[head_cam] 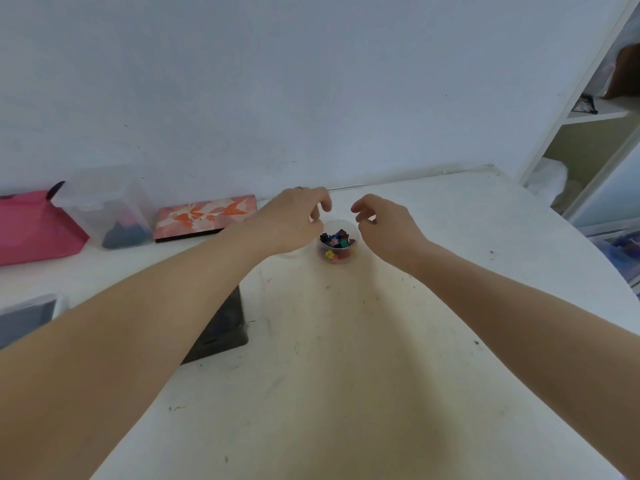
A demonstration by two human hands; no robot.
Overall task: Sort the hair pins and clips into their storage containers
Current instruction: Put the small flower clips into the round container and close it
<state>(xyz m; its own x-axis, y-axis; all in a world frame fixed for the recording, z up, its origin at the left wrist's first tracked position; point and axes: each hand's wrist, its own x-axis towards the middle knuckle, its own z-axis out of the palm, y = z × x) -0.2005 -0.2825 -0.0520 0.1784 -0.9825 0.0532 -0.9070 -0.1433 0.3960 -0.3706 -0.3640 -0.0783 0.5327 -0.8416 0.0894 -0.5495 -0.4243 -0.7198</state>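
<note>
While both hands curl loosely empty, left hand [294, 220] and right hand [384, 223] flank a round clear plastic cup [337, 244] of small flower-shaped clips [337, 239] on the scuffed white table [346, 341].

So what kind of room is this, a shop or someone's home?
Probably a home or small craft workspace, though I can't be sure. A scuffed white table stands against a plain wall, with a clear storage box at the back and a white shelf unit at the right.

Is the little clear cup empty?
No, the small clear cup holds a heap of tiny colourful flower-shaped hair clips, sitting on the table between the left hand and the right hand.
</note>
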